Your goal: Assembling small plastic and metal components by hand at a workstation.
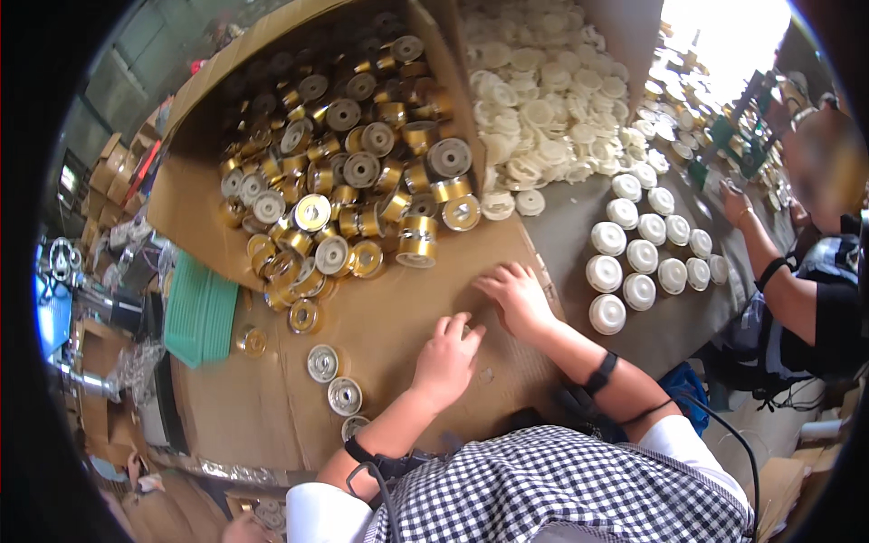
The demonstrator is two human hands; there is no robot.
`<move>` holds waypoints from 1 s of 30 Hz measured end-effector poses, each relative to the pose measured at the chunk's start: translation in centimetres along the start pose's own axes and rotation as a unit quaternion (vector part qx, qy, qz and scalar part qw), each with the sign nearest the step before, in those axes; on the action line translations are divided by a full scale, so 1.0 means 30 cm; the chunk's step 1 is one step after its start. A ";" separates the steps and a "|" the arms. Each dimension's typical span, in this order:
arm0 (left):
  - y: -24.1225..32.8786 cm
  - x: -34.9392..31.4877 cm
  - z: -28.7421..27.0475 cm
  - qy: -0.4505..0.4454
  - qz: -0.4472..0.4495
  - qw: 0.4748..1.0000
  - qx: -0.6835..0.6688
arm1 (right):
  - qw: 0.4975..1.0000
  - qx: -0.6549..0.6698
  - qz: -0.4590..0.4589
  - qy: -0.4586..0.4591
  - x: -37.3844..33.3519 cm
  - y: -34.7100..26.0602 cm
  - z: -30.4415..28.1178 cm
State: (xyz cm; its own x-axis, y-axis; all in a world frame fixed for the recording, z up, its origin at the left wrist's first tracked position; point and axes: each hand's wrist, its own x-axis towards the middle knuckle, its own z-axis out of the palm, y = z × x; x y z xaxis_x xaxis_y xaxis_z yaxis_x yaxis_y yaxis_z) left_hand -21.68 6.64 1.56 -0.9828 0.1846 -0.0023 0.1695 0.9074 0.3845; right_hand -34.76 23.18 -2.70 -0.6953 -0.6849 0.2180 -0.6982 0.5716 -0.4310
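My left hand (447, 362) is over the cardboard sheet (412, 312), its fingers loosely bent and apart; I see nothing held in it. To its right and a little farther away, my right hand (518, 300) has its fingers stretched out, low over the same sheet. Gold and silver cylindrical caps (417, 241) lie heaped beyond my hands, spilling from a large carton. Left of my left forearm, a short row of these caps (344, 395) stands with the silver ends up.
A large open carton (195, 213) stands at the far left of the sheet. White plastic pieces (543, 118) are piled beyond. Round white caps (606, 314) stand in rows at right. Green trays (201, 308) are stacked at left. Another person's arm (769, 258) reaches in from the right.
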 end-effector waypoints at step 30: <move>0.031 -0.405 0.024 0.053 -0.020 0.983 -0.172 | 0.971 0.215 -0.087 0.058 -0.009 -0.357 0.003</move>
State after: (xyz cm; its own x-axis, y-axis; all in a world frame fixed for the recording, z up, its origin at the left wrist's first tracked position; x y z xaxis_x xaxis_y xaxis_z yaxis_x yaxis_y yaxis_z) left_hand -9.52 5.52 1.29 -0.9934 0.0945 0.0650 0.1135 0.7285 0.6755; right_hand -27.08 17.21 1.77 -0.6047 -0.6843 0.4075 -0.6887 0.1922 -0.6991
